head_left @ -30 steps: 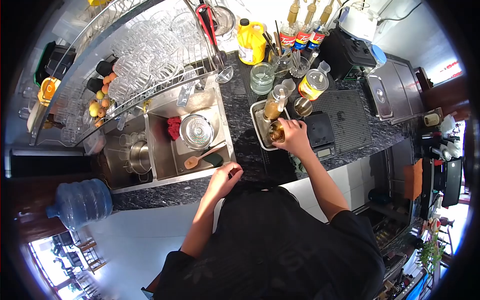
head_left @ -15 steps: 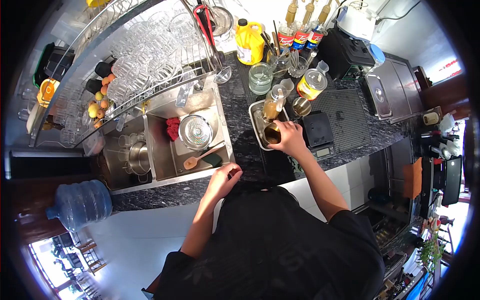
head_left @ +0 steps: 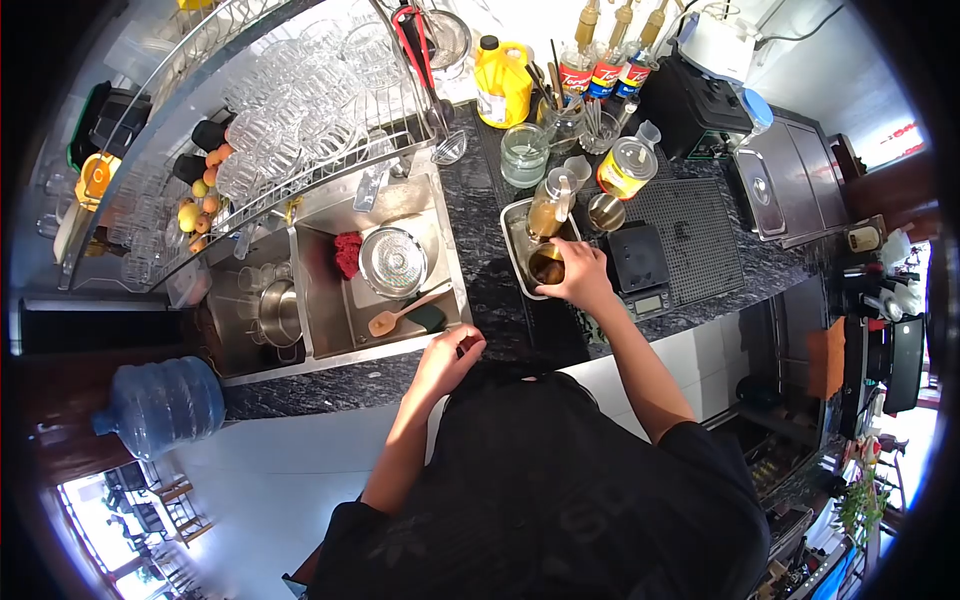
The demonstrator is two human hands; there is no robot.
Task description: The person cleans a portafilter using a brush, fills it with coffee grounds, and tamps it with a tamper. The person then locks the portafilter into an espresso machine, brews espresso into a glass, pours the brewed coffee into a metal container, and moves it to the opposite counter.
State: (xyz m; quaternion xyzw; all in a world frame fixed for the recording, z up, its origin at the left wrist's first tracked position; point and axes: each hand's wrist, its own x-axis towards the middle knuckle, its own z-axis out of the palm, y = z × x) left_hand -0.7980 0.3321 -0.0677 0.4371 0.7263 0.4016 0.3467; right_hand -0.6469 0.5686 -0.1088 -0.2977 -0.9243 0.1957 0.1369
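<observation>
My right hand is closed round the rim of a golden-brown cup, thumb on the near side and fingers on the far side. The cup sits in a small rectangular metal tray on the dark counter; its contents are too dark to make out. Directly behind it in the tray stands a clear container with brownish liquid. My left hand rests at the sink's front right corner, fingers loosely curled, with nothing visible in them.
Left, the sink holds a round strainer, a red scrubber and a wooden spatula. A black scale lies right of the tray, near a yellow-labelled can. Glasses fill the rack. Behind stand a yellow jug and syrup bottles.
The cup in my right hand has shifted slightly, and its inside looks darker. My left hand keeps its place. The view has moved a little.
</observation>
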